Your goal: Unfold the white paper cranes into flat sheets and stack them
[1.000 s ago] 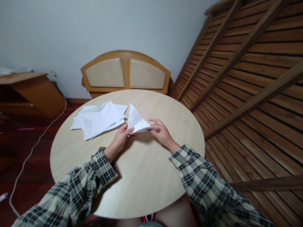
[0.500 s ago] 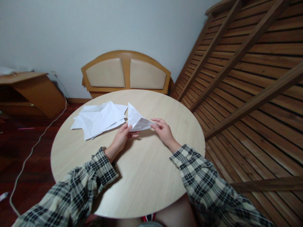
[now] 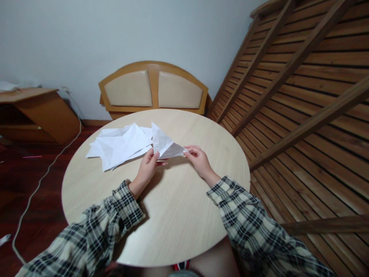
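Observation:
A folded sheet of white paper [image 3: 163, 143] is stretched between my two hands, above the middle of the round table [image 3: 178, 215]. My left hand [image 3: 147, 166] pinches its lower left corner, thumb on top and fingers beneath. At the other end, my right hand [image 3: 198, 159] grips the narrow right tip between thumb and fingers. One pointed corner of the paper stands up at the far left. Just left of it lies a loose pile of creased white paper sheets [image 3: 118, 148], partly overlapped by the held piece in this view.
Behind the table stands a wooden headboard [image 3: 155, 90] with two cream panels. Slatted wooden boards [image 3: 288, 115] lean along the right. At the left are a wooden desk [image 3: 43, 111] and a pale cable [image 3: 43, 179] running over the dark floor.
The left part of the folded paper has shifted slightly left and up with my left hand, and the paper's lower fold looks more drawn out. My right hand has barely moved.

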